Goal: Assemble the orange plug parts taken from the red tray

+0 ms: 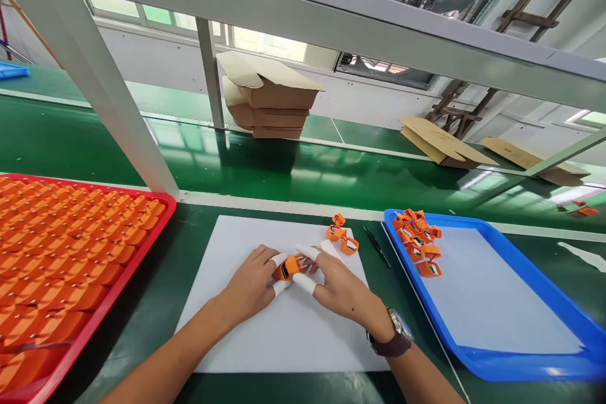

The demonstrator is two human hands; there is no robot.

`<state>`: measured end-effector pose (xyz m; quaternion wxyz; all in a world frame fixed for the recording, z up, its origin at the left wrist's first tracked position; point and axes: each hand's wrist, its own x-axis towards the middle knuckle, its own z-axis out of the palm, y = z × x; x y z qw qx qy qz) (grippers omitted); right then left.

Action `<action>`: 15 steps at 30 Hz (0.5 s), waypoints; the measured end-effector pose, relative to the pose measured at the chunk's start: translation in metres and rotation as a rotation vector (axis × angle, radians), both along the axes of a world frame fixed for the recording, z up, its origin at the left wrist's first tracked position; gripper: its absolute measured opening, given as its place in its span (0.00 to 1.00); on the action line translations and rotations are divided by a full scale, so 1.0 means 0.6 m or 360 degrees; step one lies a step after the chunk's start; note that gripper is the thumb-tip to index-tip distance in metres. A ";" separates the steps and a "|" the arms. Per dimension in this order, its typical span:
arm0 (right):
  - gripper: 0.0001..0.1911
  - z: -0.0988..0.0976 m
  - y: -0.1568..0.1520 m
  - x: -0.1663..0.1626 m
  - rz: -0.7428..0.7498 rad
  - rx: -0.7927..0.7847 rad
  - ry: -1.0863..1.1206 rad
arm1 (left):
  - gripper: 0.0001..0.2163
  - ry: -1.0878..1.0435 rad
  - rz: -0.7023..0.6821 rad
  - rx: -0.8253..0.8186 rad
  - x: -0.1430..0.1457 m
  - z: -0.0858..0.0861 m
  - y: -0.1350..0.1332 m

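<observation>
My left hand (253,284) and my right hand (334,284) meet over a white sheet (284,328) and both pinch one small orange part (286,267) between them. White finger cots cover my fingertips. A dark watch sits on my right wrist. A few more orange parts (343,237) lie on the sheet just beyond my right hand. A thin black tool (376,245) lies right of them.
A red tray (108,303) full of rows of orange parts stands at the left. A blue tray (521,360) at the right holds several orange parts (419,240) in its far corner. Folded cardboard boxes (272,101) sit beyond the green conveyor belt (284,167). A slanted white frame post (95,76) crosses overhead.
</observation>
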<state>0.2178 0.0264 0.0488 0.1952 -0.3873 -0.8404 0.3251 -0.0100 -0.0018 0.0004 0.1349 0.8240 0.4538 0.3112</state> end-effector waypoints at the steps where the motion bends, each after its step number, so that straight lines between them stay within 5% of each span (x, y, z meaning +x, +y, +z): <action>1: 0.27 -0.010 0.006 -0.007 -0.0025 -0.0062 0.0003 | 0.19 0.0009 0.0007 0.0037 0.000 -0.001 -0.001; 8: 0.18 -0.069 0.030 -0.010 -0.0221 -0.0773 0.0554 | 0.11 0.0045 0.0037 0.0075 0.000 -0.008 0.002; 15: 0.14 -0.072 0.031 -0.005 -0.0134 -0.0927 0.0790 | 0.12 0.0001 0.0022 0.0073 0.003 -0.003 0.006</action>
